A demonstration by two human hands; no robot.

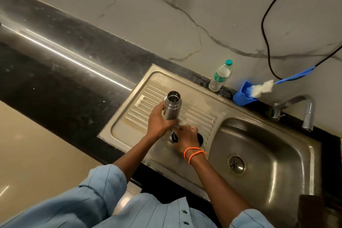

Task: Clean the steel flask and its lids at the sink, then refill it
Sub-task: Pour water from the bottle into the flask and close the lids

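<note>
Head view: my left hand [157, 119] grips open flask [172, 105]; right hand [186, 138] just below it covers dark lids [174, 137], grip unclear

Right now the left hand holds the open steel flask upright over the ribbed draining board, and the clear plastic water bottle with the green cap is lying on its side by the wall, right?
Not quite. The head view shows the clear plastic water bottle with the green cap standing upright by the wall, not lying down. The left hand does hold the open steel flask upright over the ribbed draining board.

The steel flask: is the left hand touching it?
Touching. The head view shows the left hand curled round the steel flask, open-mouthed above the draining board.
</note>
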